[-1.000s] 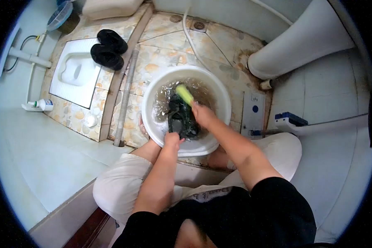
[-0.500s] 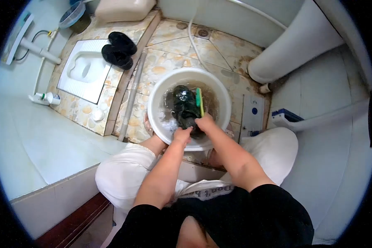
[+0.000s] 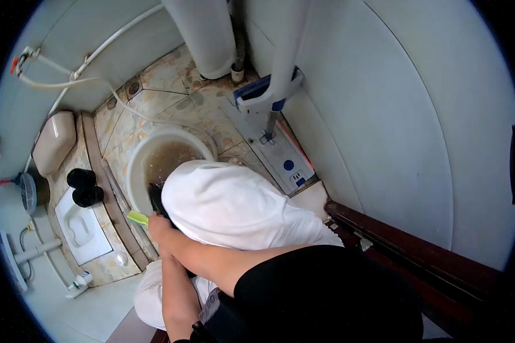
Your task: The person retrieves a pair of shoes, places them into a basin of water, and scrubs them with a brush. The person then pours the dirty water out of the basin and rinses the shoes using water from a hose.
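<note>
A white basin [image 3: 133,171] holds murky brown water. Part of a dark shoe [image 3: 155,197] shows at its near side, partly hidden behind my knee. My right hand [image 3: 157,224] is closed around a light green brush [image 3: 138,218], which points left beyond the basin's near-left rim. My left forearm comes up beneath my right one; my left hand is hidden behind it, so its fingers and anything in them cannot be seen.
My white-trousered knee [image 3: 223,200] covers the basin's right side. Black slippers [image 3: 84,187] stand by the squat toilet [image 3: 80,231]. A hose [image 3: 120,103] runs to the basin. A mop head [image 3: 269,94] and a flat white box [image 3: 280,160] are at the right.
The view has swung right and tilted, so the basin appears farther left. The brush has left the water area and now points left; my left hand has become hidden and my knee now covers part of the basin.
</note>
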Demonstrator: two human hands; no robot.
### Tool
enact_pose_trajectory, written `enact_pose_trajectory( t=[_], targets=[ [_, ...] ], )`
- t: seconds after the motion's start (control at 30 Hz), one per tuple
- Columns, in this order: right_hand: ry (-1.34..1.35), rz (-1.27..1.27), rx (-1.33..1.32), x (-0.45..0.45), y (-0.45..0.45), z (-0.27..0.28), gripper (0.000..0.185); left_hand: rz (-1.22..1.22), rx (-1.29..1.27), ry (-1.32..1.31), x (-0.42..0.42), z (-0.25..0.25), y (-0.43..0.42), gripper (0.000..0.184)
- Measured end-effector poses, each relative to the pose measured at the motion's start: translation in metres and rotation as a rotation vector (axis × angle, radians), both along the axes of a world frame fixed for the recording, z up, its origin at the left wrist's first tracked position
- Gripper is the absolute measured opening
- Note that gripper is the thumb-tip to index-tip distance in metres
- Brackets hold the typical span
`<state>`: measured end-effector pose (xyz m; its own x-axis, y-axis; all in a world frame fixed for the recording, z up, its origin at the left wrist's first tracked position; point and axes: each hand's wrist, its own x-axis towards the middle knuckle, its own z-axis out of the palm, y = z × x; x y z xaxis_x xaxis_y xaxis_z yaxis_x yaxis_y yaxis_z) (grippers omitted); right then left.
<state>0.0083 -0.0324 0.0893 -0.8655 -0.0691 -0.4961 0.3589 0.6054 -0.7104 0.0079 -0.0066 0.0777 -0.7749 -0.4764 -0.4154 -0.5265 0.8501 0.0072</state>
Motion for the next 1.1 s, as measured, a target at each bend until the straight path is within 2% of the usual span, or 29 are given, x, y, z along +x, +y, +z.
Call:
enact_pose_trajectory(
  t=[0.07, 0.43, 0.83, 1.1],
  targets=[
    [0.005, 0.002, -0.003, 0.0, -0.009, 0.011, 0.03, 0.094, -0.029, -0.1, 0.001, 0.031, 0.009, 0.032],
    [0.011, 0.013, -0.005, -0.001, -0.026, 0.059, 0.051, 0.066, -0.095, -0.079, -0.01, 0.122, 0.027, 0.029],
    [0.063, -0.047, -0.18, -0.024, 0.006, 0.083, 0.028, 0.113, 0.064, 0.055, 0.002, 0.13, 0.044, 0.028],
    [0.077, -0.04, -0.224, -0.028, 0.017, 0.093, 0.018, 0.207, 0.267, 0.159, 0.009, 0.125, 0.049, 0.027]
  ],
)
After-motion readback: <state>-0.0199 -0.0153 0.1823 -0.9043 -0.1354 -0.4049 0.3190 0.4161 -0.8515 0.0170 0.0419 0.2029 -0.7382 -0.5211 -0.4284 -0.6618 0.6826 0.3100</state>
